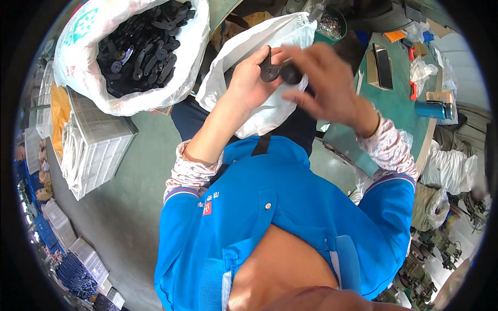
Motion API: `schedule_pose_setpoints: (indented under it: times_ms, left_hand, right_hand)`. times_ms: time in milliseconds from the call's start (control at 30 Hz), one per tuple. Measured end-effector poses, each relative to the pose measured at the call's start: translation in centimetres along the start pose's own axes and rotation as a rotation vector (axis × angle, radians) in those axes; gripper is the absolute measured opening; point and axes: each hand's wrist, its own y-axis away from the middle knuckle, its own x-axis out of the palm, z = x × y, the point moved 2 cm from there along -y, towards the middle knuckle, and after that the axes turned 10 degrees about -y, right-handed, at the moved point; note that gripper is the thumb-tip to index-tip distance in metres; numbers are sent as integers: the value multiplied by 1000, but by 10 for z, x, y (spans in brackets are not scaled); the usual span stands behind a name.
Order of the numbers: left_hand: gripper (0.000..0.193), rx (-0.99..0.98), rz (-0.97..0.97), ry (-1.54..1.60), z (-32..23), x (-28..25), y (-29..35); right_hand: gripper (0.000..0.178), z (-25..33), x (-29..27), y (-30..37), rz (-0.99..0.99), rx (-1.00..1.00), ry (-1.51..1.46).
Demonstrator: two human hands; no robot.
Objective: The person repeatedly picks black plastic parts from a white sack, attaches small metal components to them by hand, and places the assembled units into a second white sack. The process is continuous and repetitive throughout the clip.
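My left hand (248,82) is closed on a flat black part (269,71) with a rounded end and a small hole, held above the opening of a white woven sack (270,111). A round black piece (290,74) shows right beside it; whether the two are joined, I cannot tell. Close on the right is my right hand (334,83), smeared by motion, its thumb and fingers around the round piece. Its grip is unclear. At the far left, a white bag (124,106) stands open, full of similar black parts (148,57).
A green workbench (358,137) on the right carries a wrench (359,81), a dark phone-like slab (383,66) and a blue cylinder (431,110). Behind the sack is a green bin (332,23) of small metal pieces. White crates (98,150) stand at the left.
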Motion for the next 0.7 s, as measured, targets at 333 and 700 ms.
schedule_pose_setpoints:
  times_ms: [333,700]
  left_hand:
    - [44,-133,335,91,19,11,8]
    - [40,-108,195,-49,23,-5,10]
  right_hand:
    - [22,-46,-23,0,-294,264,-220]
    - [19,-78,-71,-61,-309,976,-813]
